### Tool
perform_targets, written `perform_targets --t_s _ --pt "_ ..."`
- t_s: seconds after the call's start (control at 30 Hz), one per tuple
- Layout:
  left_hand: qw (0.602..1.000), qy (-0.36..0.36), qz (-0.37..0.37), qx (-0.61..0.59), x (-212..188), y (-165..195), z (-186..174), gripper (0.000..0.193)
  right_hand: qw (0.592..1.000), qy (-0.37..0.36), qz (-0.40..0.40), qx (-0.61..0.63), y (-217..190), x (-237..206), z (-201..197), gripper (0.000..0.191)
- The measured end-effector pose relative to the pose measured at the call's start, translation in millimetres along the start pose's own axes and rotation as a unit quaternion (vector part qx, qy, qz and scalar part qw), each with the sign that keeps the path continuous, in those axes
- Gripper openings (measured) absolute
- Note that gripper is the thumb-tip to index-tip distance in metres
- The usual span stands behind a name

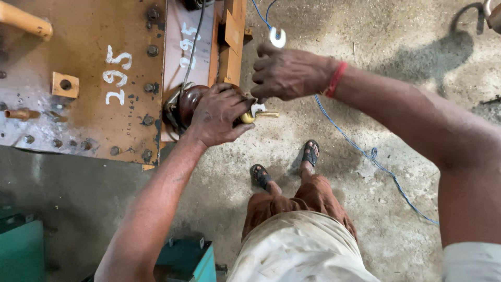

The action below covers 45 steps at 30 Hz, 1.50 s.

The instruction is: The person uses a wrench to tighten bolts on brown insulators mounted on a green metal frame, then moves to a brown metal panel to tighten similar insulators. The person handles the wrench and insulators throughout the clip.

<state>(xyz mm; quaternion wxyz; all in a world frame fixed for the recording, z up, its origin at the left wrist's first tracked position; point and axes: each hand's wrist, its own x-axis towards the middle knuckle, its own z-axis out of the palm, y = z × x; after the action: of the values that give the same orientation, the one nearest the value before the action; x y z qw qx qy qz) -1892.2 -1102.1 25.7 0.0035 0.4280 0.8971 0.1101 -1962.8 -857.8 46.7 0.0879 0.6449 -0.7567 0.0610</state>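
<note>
The left hand (218, 114) wraps its fingers around a dark brown ribbed insulator (189, 102), palm over its top, the forearm rising from the lower left. The insulator stands at the right edge of a rusty bolted metal cover (94, 120), and a brass stud (263, 114) sticks out sideways past the thumb. The right hand (289, 73) hovers just above with knuckles up and fingers curled downward; it seems to pinch a small white clip (257, 108) at the stud, though the fingertips are hidden. A blue wire (365, 152) trails across the concrete floor (365, 31).
</note>
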Motion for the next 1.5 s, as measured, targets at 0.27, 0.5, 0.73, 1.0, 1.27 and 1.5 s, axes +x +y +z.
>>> perform_targets --t_s 0.27,0.5,0.73,1.0,1.27,1.5 --pt "1.000 -0.003 0.008 0.011 3 2 -3 0.053 0.999 -0.031 -0.032 -0.022 1 0 8 0.013" --pt "1.000 -0.022 -0.002 -0.008 -4 -8 12 0.050 0.999 0.026 0.025 0.026 -2 -12 27 0.016" --pt "1.000 -0.010 0.009 0.000 -7 -14 22 0.059 -0.066 0.342 0.386 0.854 -176 55 45 0.039" --pt "1.000 0.000 -0.010 -0.013 -1 -2 8 0.056 0.375 0.123 0.575 0.717 -212 -23 96 0.034" --pt "1.000 -0.004 -0.014 -0.023 4 3 -4 0.052 0.912 0.113 0.270 0.287 -52 -67 114 0.042" --pt "0.999 -0.011 -0.029 -0.034 2 1 7 0.049 0.939 0.131 0.171 0.267 -31 -34 53 0.045"
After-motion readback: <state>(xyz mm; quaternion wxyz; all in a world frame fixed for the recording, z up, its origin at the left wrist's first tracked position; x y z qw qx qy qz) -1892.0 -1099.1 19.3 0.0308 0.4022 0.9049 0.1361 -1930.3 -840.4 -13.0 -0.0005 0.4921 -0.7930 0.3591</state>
